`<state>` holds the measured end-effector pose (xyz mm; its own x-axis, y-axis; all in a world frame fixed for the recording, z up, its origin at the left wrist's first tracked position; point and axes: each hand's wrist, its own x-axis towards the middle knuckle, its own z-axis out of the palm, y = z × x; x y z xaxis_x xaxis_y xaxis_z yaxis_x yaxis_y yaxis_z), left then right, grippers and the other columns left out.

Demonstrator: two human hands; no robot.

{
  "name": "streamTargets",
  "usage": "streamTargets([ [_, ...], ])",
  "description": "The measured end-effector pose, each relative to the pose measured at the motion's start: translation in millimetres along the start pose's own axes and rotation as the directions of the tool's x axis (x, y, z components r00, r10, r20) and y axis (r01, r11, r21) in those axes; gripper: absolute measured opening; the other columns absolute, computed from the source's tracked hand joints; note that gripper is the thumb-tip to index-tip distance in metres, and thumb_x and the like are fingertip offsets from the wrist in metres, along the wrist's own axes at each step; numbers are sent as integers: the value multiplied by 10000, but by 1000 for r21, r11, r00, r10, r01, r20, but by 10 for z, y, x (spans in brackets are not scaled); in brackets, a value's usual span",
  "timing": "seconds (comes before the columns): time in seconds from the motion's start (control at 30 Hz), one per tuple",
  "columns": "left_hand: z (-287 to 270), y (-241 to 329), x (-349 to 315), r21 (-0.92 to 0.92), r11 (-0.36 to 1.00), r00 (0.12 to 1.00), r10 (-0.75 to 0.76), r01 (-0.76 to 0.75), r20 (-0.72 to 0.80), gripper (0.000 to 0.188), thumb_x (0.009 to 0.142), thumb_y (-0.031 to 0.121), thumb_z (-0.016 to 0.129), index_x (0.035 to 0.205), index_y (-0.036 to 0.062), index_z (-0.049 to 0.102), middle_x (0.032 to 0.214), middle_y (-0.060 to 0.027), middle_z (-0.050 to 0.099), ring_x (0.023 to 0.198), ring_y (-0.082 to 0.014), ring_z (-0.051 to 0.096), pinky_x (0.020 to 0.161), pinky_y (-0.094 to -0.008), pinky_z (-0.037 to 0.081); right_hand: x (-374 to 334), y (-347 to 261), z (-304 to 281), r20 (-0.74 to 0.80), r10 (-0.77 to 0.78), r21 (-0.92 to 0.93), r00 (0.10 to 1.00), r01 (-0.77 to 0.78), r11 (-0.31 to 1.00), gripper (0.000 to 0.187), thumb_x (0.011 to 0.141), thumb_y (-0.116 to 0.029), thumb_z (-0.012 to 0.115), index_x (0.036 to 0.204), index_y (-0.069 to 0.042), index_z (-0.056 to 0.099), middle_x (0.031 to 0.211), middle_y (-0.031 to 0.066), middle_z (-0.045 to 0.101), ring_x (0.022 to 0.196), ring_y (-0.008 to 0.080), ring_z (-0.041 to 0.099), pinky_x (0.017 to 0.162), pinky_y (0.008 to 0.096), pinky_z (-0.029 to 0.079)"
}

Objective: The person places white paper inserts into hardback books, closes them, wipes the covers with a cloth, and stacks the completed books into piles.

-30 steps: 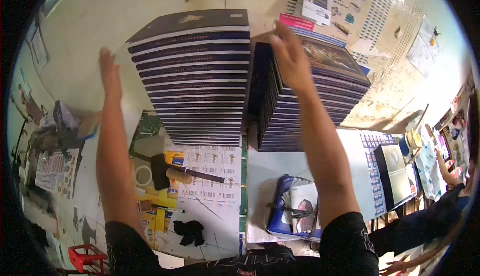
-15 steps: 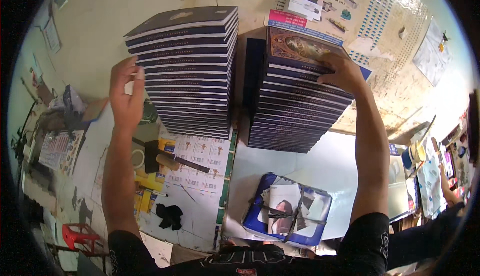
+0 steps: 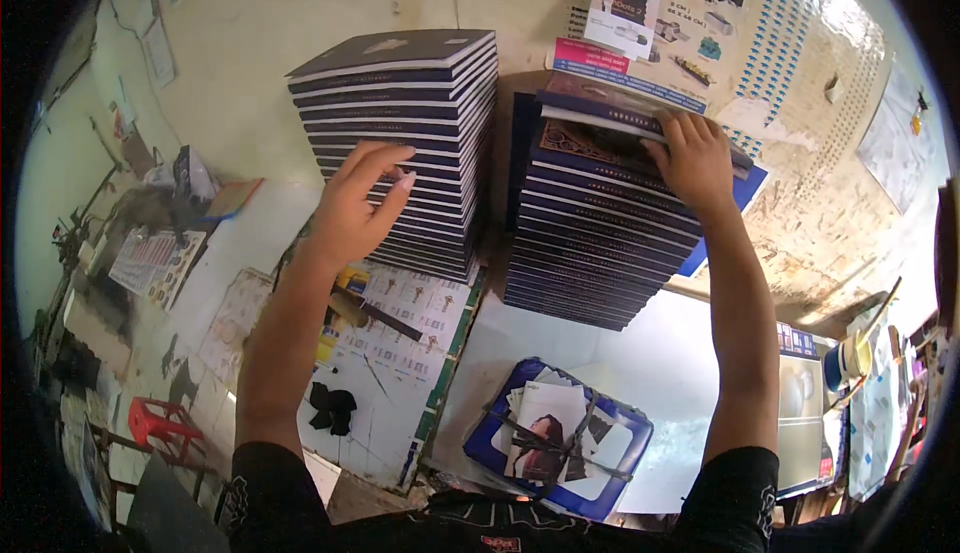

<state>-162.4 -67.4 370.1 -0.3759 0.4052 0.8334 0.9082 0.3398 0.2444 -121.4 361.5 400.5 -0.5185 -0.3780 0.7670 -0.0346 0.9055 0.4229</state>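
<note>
Two tall stacks of dark blue hardcover books stand side by side before me. On the right stack [image 3: 600, 233], my right hand [image 3: 697, 158] grips the right end of the top book [image 3: 610, 108]. That book's near edge is raised, and below it shows part of the ornate cover [image 3: 572, 145] of the book underneath. In front of the left stack [image 3: 400, 103] hovers my left hand [image 3: 355, 203], empty, with fingers half bent and the thumb apart. Whether it touches the spines I cannot tell.
Near me lies a blue strapped bundle [image 3: 618, 488] with photo prints on top. Left of it are a printed sheet [image 3: 425, 303], a brown-handled tool [image 3: 348, 308] and a black cloth [image 3: 332, 408]. The wall [image 3: 540, 3] rises behind the stacks. A red stool [image 3: 160, 423] stands far left.
My left hand has moved right, from the left stack's left side to its front. My right hand has closed on the top book of the right stack and lifted its near edge.
</note>
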Motion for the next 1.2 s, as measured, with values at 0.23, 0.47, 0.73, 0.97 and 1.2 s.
streamTargets([
  [0.23,8,-35,-238,31,995,995,-94,93,42,273,878,50,645,1150,48,629,1032,-119,634,816,-212,657,753,-322,520,-242,-156,69,46,-36,14,998,35,999,564,827,-521,634,1204,-104,589,1157,73,620,1071,266,579,933,432,445],
  [0.47,-69,-111,-331,89,996,998,5,-10,58,234,885,41,636,1117,40,664,1041,-123,643,858,-227,652,756,-324,522,-261,-194,60,-20,-17,68,1000,18,997,640,683,-579,697,1134,-127,643,1112,56,640,1065,267,590,1023,491,395],
  [0.73,-8,-203,-503,12,994,992,-113,112,63,215,895,39,626,1100,36,693,1039,-130,652,907,-253,659,778,-316,526,-138,-126,32,-50,43,60,998,-40,997,574,611,-482,774,1035,-113,657,1028,34,651,1021,262,606,1058,510,372],
  [0.97,925,121,266,84,995,998,56,-57,13,500,881,160,676,1333,16,520,1206,-183,589,1095,-302,592,942,-371,471,22,117,-76,-185,3,-16,983,-6,1000,511,654,-459,770,999,-101,651,970,30,650,980,262,609,1067,543,352],
  [1.2,1470,-37,1455,318,920,970,193,-231,147,550,804,295,738,1244,38,531,1181,-169,596,1140,-353,552,982,-424,437,239,286,-75,-202,-78,29,976,86,996,525,664,-418,789,1042,-94,623,968,37,650,983,252,610,1070,517,358],
])
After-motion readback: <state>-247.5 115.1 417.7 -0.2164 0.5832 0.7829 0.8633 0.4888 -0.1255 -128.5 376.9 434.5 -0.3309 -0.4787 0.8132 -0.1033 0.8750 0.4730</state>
